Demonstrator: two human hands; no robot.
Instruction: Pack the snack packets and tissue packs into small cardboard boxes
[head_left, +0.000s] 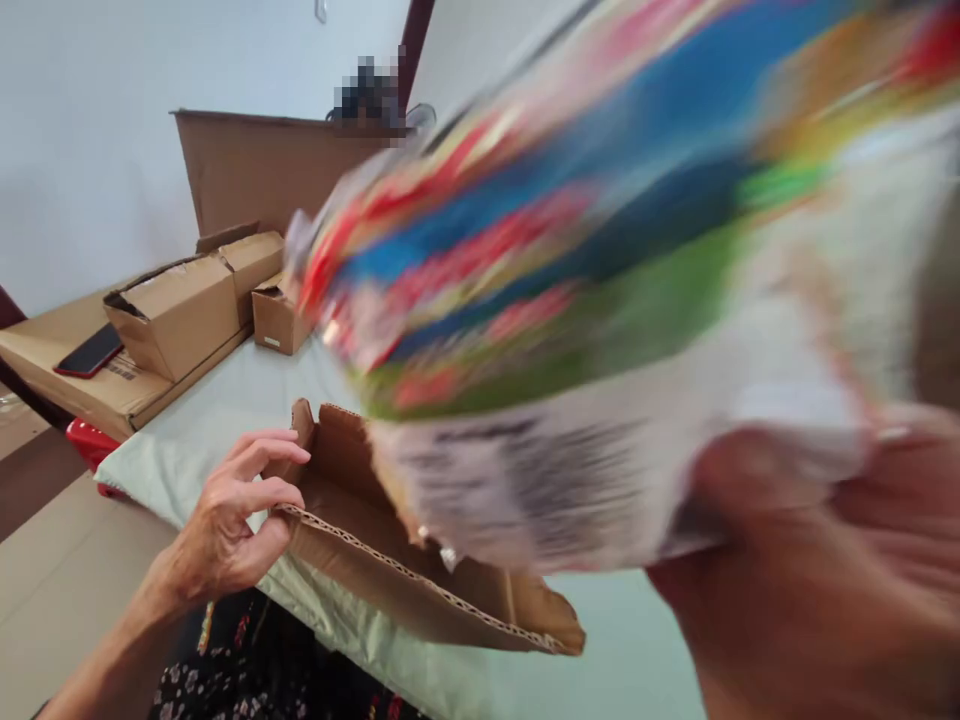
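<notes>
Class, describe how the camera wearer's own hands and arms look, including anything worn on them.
The left hand is gloveless, with slender fingers and no ring visible; its forearm is mostly bare, without a watch. The right hand is also gloveless, but blur hides finer details.

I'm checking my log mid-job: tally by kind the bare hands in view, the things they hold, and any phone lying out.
Bare hands: 2 (left hand, right hand)
Open brown cardboard box: 1
Blurred multicoloured printed package: 1
Dark rectangular phone with a red edge: 1
Total: 5
</notes>
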